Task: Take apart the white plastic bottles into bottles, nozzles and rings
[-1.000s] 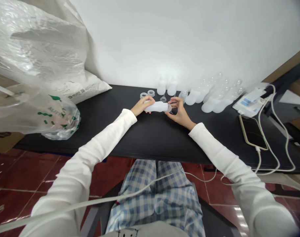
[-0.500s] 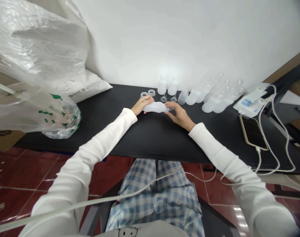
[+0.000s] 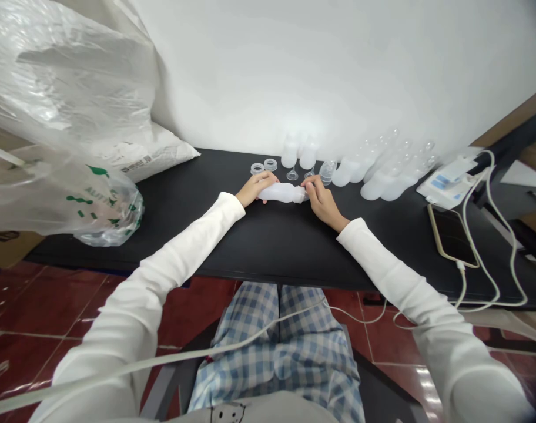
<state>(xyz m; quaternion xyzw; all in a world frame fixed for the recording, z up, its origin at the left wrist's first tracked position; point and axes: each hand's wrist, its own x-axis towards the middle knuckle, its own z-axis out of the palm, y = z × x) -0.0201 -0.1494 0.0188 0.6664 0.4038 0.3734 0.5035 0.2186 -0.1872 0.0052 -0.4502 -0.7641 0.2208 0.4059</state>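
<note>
My left hand [image 3: 254,189] grips the body of a translucent white plastic bottle [image 3: 281,192], which lies on its side above the black tabletop [image 3: 233,247]. My right hand [image 3: 321,201] is curled around the bottle's neck end, and its fingers hide part of the neck. Just beyond the hands stand two clear funnel-shaped pieces [image 3: 292,175], with a pair of clear plastic rings [image 3: 263,167] to the left.
Along the wall stand white bottles [image 3: 298,154], and several more [image 3: 382,187] lie at the right. A plastic bag [image 3: 60,176] and a white sack [image 3: 157,155] fill the left. A phone [image 3: 451,235] lies on white cables [image 3: 488,247].
My right hand's fingers have closed in from the bottle's end around its neck. The bottle stays on its side, held in both hands.
</note>
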